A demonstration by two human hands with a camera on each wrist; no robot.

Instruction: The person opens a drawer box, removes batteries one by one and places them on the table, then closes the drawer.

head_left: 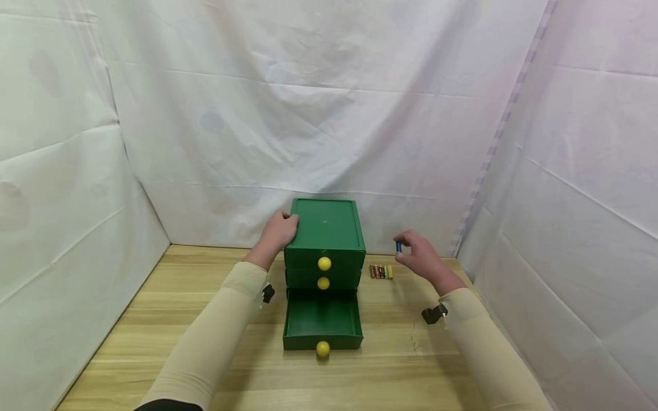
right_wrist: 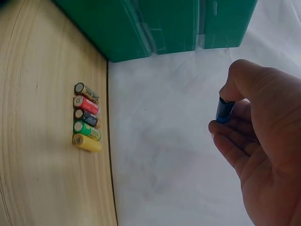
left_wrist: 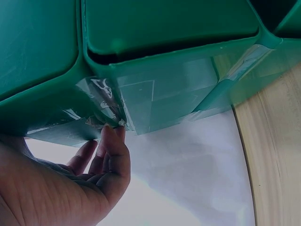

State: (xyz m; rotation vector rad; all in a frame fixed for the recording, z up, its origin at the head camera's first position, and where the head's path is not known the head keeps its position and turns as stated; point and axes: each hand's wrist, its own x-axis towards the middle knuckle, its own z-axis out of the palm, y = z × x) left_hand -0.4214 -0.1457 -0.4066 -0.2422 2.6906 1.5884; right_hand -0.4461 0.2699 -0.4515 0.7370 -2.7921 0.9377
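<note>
My right hand (head_left: 422, 258) pinches a small blue battery (right_wrist: 225, 110) between thumb and fingers, raised above the table. In the right wrist view the thumb is at one end of the battery and fingertips at the other. A green drawer cabinet (head_left: 329, 225) stands in the middle with round yellow knobs (head_left: 324, 263). Its bottom drawer (head_left: 323, 319) is pulled out, and the two drawers above are closed. My left hand (head_left: 280, 229) rests at the cabinet's upper left edge. The left wrist view shows bent fingertips touching the taped side (left_wrist: 164, 99).
Right of the cabinet, several batteries (right_wrist: 87, 116) of different colours lie in a row on the wooden table (head_left: 411, 354). A white cloth (head_left: 308, 125) hangs behind the table, with more cloth at both sides. The pulled-out drawer juts toward the front.
</note>
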